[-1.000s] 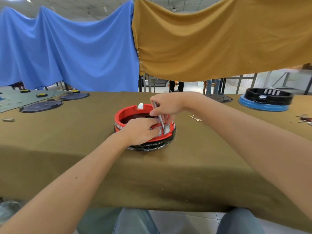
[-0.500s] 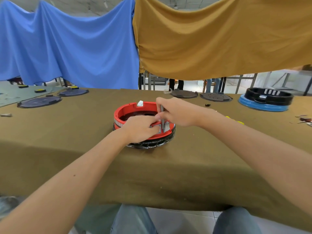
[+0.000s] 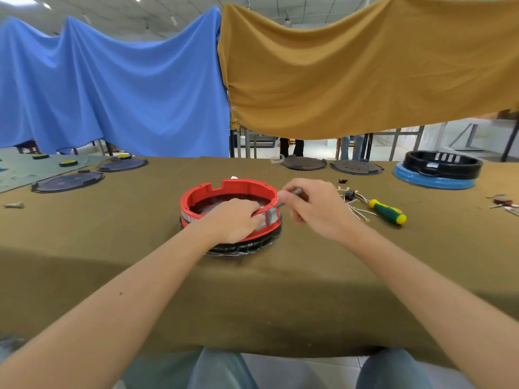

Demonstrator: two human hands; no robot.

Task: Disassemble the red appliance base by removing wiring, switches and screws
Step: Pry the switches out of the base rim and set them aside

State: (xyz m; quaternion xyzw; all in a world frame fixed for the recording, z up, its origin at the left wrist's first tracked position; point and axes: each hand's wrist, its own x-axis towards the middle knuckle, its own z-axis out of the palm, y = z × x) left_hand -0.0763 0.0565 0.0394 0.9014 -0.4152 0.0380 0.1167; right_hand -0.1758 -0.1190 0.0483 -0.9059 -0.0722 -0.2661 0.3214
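Red appliance base (image 3: 224,192) is sitting on the olive-covered table (image 3: 140,276), directly under the left hand (image 3: 236,220). Left hand is lying over the near rim, fingers curled onto it beside a grey switch block (image 3: 271,216). Right hand (image 3: 314,211), just right of the base, is gripping a thin metal tool (image 3: 289,196), tip touching the rim. Green-handled screwdriver (image 3: 387,211) and loose wires (image 3: 355,204) are lying right of the right hand.

Glossy red plastic base (image 3: 224,189) on matt cloth (image 3: 280,290); tool (image 3: 280,204) seemingly metal.
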